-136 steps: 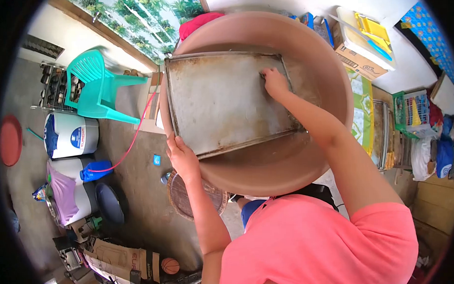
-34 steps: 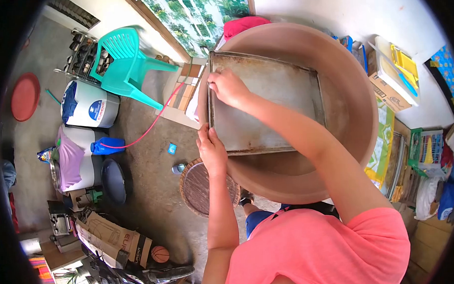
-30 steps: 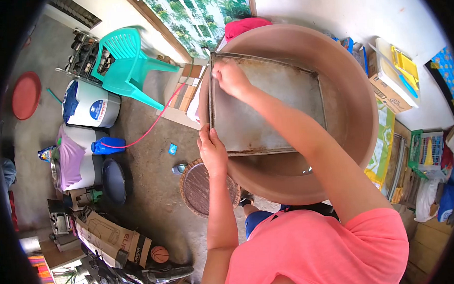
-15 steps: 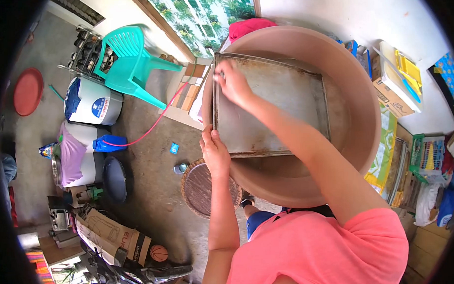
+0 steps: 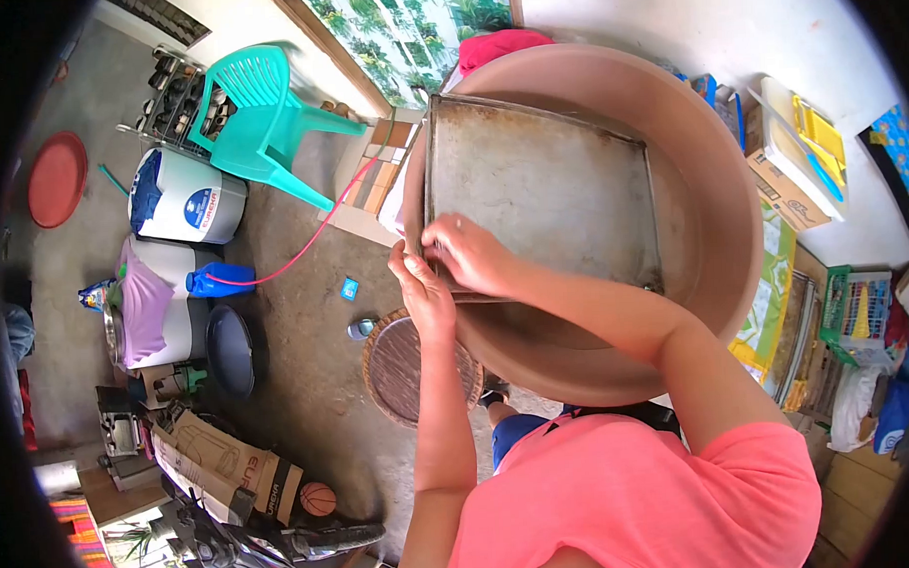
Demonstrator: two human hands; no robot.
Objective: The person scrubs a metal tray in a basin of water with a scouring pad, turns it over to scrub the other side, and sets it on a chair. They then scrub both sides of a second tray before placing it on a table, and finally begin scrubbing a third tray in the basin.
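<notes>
Rust-stained metal tray (image 5: 551, 185) sits at the brown basin's (image 5: 715, 225) 10 o'clock side; left hand's (image 5: 427, 293) gripping its 8 o'clock corner, right hand's (image 5: 466, 256) curled nearby, can't tell around what.

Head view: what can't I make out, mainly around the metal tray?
In the head view:
Right hand: whether it grips anything; its own back hides the palm.
Metal tray: its underside faces away; part of its near edge lies behind the right forearm.
Blue patterned cloth: cut off by the dark lens border.
</notes>
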